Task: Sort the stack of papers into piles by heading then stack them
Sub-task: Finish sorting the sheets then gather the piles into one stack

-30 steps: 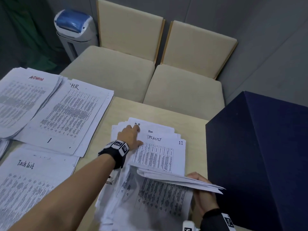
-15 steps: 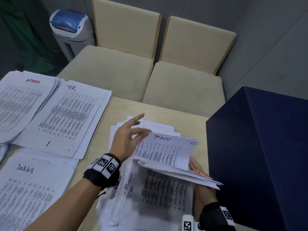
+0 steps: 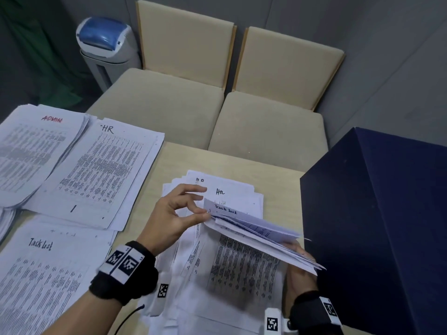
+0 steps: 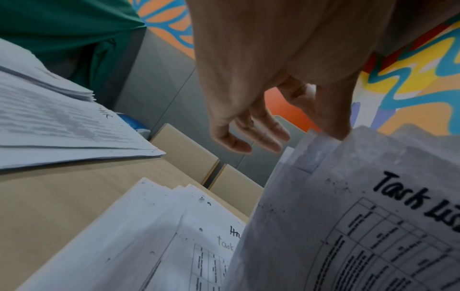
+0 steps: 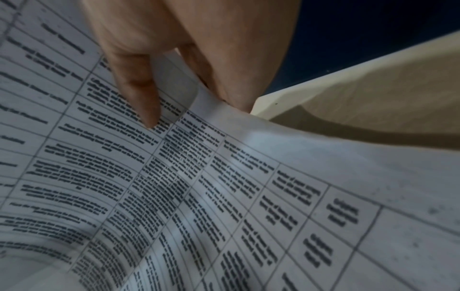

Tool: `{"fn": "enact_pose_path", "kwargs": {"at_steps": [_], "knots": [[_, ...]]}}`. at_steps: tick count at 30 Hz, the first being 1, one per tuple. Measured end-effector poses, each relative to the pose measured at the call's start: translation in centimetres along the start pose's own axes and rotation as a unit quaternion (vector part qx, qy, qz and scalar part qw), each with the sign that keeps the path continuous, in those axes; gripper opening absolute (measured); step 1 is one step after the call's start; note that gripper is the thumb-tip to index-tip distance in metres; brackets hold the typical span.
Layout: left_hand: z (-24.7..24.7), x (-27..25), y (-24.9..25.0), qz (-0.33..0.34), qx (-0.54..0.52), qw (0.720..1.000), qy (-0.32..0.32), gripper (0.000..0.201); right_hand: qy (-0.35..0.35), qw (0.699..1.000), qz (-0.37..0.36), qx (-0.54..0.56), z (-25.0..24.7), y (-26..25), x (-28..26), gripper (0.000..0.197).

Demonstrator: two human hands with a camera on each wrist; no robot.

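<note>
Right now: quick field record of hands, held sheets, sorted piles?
left hand: pinches the corner of the lifted sheets
right hand: holds the lifted sheets from beneath
top lifted heading: Task List
sorted piles: ADMIN pile, HR pile, Task List pile
unsorted stack: on the table, an HR sheet exposed

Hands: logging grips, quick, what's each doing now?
Left hand: pinching the lifted sheets' corner.
Right hand: gripping the same sheets' near edge.
</note>
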State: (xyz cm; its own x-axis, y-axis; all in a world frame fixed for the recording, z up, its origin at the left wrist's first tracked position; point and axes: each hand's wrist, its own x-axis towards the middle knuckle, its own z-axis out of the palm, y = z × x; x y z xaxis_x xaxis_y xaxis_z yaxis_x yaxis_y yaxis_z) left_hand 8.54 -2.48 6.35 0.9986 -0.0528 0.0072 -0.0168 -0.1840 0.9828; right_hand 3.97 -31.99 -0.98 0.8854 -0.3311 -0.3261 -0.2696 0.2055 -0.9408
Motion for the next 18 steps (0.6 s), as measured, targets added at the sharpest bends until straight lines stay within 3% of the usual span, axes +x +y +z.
{"fn": "enact_pose_path", "kwargs": {"at_steps": [4, 9, 11, 13, 16, 18], "knots": [[0.1, 0.1, -0.1, 0.002, 0.007, 1.000, -0.015, 0.021, -0.006, 1.000, 0.014, -0.001, -0.7, 0.5, 0.5, 0.009], [0.1, 0.3, 0.0, -0.107, -0.105, 0.978, -0.145, 0.026, 0.002, 0.999, 0.043, 0.027, -0.8, 0.4, 1.1, 0.020], [0.2, 0.3, 0.1, -0.143, -0.129, 0.968, -0.164, 0.032, -0.016, 0.995, 0.094, 0.028, -0.6, -0.1, 1.1, 0.030], [0.7, 0.7, 0.1, -0.194, -0.135, 0.964, -0.119, 0.030, -0.038, 0.988, 0.143, 0.048, -0.4, -1.0, 0.8, 0.024], [1.4, 2.3, -2.5, -0.246, -0.085, 0.965, -0.019, 0.019, -0.011, 0.989, 0.131, 0.064, -0.4, -1.2, 0.7, 0.036], [1.7, 3.5, -5.1, -0.258, -0.007, 0.966, 0.006, 0.014, -0.030, 0.991, 0.120, 0.058, -0.3, -1.2, 0.8, 0.021]]}}
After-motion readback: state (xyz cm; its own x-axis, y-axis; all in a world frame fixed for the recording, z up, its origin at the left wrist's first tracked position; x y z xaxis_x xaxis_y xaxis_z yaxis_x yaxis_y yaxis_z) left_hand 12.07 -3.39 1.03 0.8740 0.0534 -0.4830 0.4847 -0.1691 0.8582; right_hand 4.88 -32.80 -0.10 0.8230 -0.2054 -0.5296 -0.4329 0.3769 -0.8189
